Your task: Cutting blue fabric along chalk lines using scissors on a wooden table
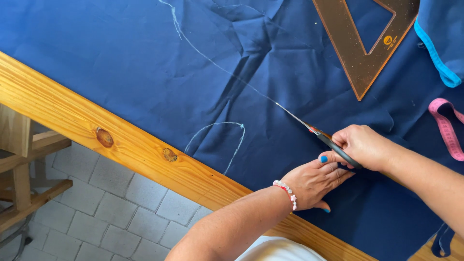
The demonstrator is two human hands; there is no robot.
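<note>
A big blue cloth lies spread over a wooden worktop. A thin chalk line runs across the cloth from 11 o'clock down toward the hands.

The right hand holds scissors. Its grip is closed tight around the dark handles. The blades point to 10 o'clock, along the chalk line. They look nearly closed, and the tip sits right on the line.

The left hand lies flat on the cloth, just under the right hand at 6 o'clock from it. Its grip is open, fingers stretched out, and it holds nothing. It presses the cloth down. The nails are painted blue, and a bead bracelet sits on the wrist.

At 1 o'clock from the hands a see-through orange triangle ruler rests on the cloth. At 3 o'clock a pink tape measure lies near the edge. A curved chalk loop is drawn at 9 o'clock from the hands.

No boxes or bowls show.
</note>
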